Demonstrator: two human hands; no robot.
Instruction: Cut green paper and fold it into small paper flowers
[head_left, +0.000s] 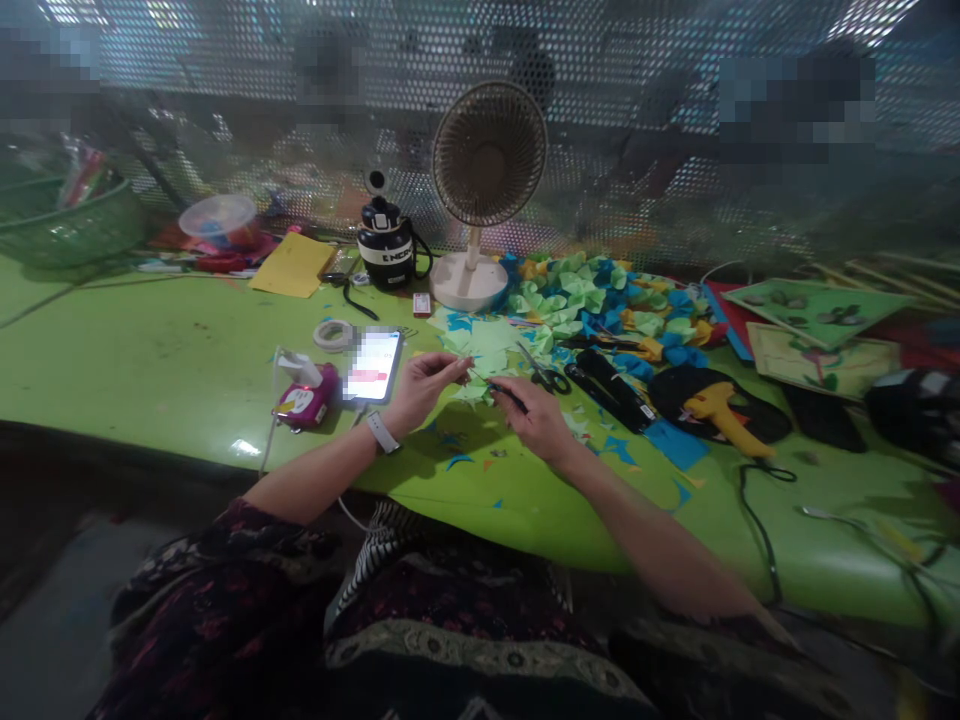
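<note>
My left hand (425, 388) pinches a piece of light green paper (474, 388) just above the green table (150, 340). My right hand (534, 414) is closed round a thin dark pen-like tool (501, 390) whose tip touches the same paper. More light green paper sheets (484, 340) lie just behind my hands. A watch sits on my left wrist.
A lit phone (373, 364), a tape roll (334, 334) and a pink device (306, 400) lie to the left. Scissors (547, 374), a yellow glue gun (721, 412), a heap of folded paper flowers (600, 295), a fan (484, 190) and a black jug (386, 250) stand behind.
</note>
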